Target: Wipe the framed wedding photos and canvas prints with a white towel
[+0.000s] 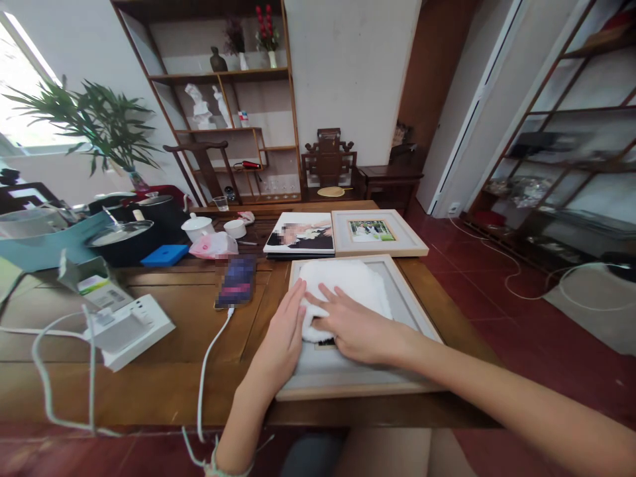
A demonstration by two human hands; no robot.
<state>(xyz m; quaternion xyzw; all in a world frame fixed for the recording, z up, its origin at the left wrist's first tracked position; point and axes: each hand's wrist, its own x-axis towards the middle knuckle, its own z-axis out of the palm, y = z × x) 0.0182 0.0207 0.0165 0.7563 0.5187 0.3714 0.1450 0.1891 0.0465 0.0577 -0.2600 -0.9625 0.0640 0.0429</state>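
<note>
A picture frame [427, 324] with a pale wooden rim lies flat near the table's front edge. Spread over its middle is a white fluffy cloth [362, 281], which hides most of the picture; a dark bit shows below it. My right hand [355, 328] presses down on the cloth with its fingers spread. Along the left side of the frame rests my left hand [283, 341], fingers stretched out and flat, the fingertips against the cloth's left edge.
Behind are a second framed picture [407, 235] and a photo album [283, 244]. To the left lie a phone [237, 281] on a white cable [206, 358], an opened white box [134, 331], a blue box [165, 255], a lidded white cup [197, 225] and dark pots [161, 215].
</note>
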